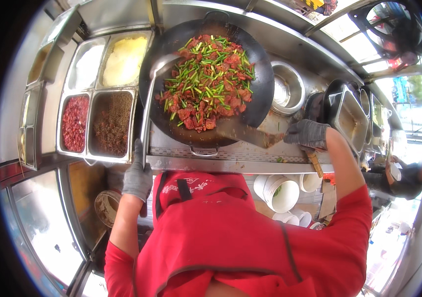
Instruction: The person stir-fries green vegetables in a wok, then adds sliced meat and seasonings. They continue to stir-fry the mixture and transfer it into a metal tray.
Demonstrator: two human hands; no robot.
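A large dark wok [266, 74] holds reddish sliced meat with chopped green stalks [211, 81]. My left hand [137, 180], in a grey glove, grips the long handle of a metal ladle [163, 64], whose bowl rests over the wok's left side by the food. In my right hand [307, 135], also gloved in grey, is a broad metal spatula [249, 134]; its blurred blade lies over the wok's near right rim, just below the food. The end of a wooden handle [314, 163] sticks out beneath that hand.
Left of the wok stand metal pans with yellowish paste [125, 61], chopped red stuff [74, 122] and dark spices [110, 124]. Nested metal bowls [288, 87] and a rectangular tray [351, 115] are on the right. White buckets [284, 196] stand below the counter's edge [233, 166]. Another person [400, 178] is far right.
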